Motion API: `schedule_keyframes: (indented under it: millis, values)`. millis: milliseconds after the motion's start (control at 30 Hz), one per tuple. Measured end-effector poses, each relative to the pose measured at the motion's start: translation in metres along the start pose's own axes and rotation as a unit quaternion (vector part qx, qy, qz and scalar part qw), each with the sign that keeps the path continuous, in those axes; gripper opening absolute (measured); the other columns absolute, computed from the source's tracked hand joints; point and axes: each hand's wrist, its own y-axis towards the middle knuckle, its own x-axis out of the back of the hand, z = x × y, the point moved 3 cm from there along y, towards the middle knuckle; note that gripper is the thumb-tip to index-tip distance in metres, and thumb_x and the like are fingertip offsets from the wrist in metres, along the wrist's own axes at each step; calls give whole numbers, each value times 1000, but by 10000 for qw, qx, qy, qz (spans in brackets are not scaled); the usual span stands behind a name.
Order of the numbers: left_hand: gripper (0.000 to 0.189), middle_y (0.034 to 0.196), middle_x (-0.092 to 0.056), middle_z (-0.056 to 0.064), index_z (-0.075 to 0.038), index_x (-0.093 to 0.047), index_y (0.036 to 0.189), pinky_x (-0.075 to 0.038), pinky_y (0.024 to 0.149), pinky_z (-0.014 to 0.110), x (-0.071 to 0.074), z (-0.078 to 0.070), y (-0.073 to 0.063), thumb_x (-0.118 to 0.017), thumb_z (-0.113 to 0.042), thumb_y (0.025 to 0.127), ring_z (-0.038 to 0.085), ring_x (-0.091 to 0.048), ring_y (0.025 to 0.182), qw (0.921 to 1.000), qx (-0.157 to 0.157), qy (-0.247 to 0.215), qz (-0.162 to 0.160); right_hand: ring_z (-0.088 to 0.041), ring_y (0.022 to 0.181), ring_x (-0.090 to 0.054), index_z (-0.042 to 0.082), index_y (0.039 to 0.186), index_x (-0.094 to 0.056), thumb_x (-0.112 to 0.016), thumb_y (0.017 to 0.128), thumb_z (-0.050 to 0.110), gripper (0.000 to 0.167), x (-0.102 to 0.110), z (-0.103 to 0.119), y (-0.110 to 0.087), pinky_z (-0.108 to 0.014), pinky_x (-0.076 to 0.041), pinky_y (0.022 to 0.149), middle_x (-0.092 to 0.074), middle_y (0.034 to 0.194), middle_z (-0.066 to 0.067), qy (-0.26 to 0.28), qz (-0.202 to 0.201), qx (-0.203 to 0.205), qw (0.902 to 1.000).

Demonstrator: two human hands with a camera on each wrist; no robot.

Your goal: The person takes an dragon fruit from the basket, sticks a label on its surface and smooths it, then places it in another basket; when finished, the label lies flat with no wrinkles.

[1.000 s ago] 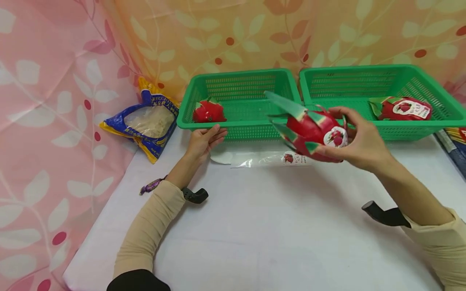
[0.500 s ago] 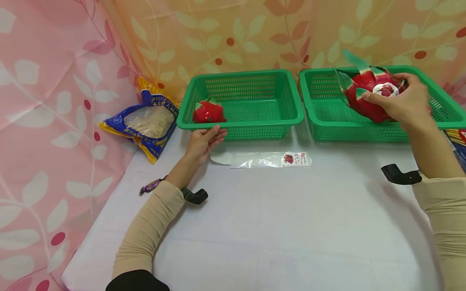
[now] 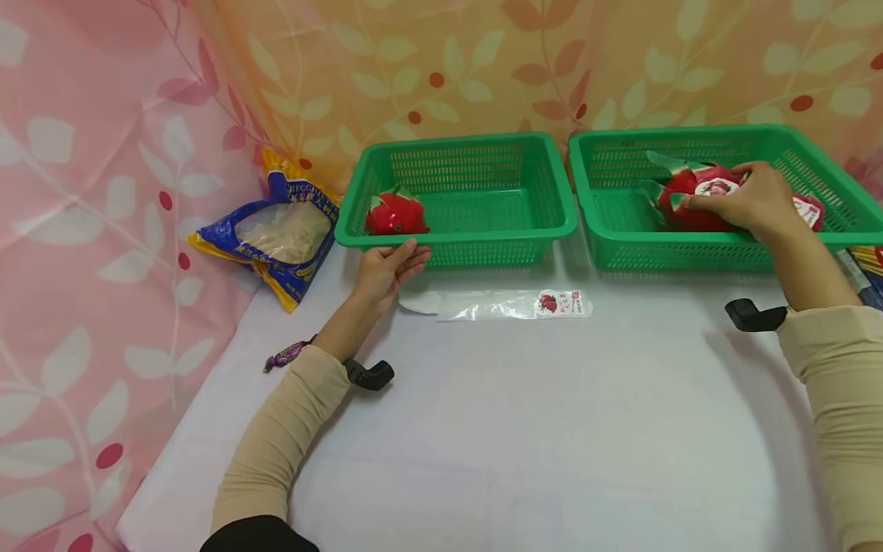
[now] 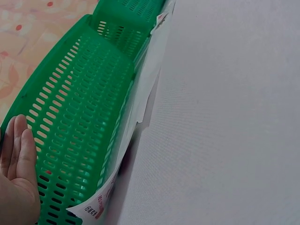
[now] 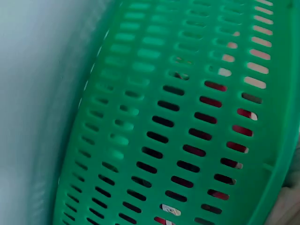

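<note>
My right hand (image 3: 759, 201) grips a red dragon fruit (image 3: 683, 211) with green leaf tips and a round label, low inside the right green basket (image 3: 683, 249). Beside it, partly covered by that hand, lies a second labelled dragon fruit (image 3: 812, 211). My left hand (image 3: 386, 272) rests at the front rim of the left green basket (image 3: 483, 239). Its fingers (image 4: 26, 150) look straight against the basket's outer wall in the left wrist view. In that basket's left end sits another dragon fruit (image 3: 396, 213). Through the slots of the right wrist view, only patches of red show.
A clear plastic wrapper (image 3: 497, 304) with a printed label lies before the left basket. To the left stand a blue and yellow bag (image 3: 283, 230) and a purple wrapped candy (image 3: 286, 356). Part of a colourful packet (image 3: 869, 261) shows at the right edge.
My right hand has carried the dragon fruit from above the table, rightward over the right basket's rim, and then down inside it. The left hand has stayed in place.
</note>
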Motion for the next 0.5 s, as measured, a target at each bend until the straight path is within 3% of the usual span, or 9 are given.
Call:
schedule_keyframes:
  millis: [233,400,500]
  values:
    - [13,81,-72,7,-4,-69,85,-56,70,24,1,-1,0,-58,-8,89,15,-70,75,10000,-4,9,-2,-52,115,-26,-7,142,-17,-60,77,58,102,-3,3,7,-61,-33,87,-26,133,-40,-736,755,471,9933]
    - [13,80,-72,7,-4,-69,85,-57,70,24,2,-1,0,-58,-8,89,15,-70,75,10000,-5,18,-68,-54,124,-19,10,147,-8,-62,78,56,99,-5,0,10,-64,-28,94,-12,140,-43,-636,1396,551,9866]
    - [11,80,-72,7,-3,-68,86,-57,70,24,2,-1,1,-58,-8,89,15,-70,75,9999,-4,53,-116,-54,128,-14,14,147,-3,-63,79,54,99,-6,-3,12,-64,-26,96,-3,142,-42,-484,1658,503,9837]
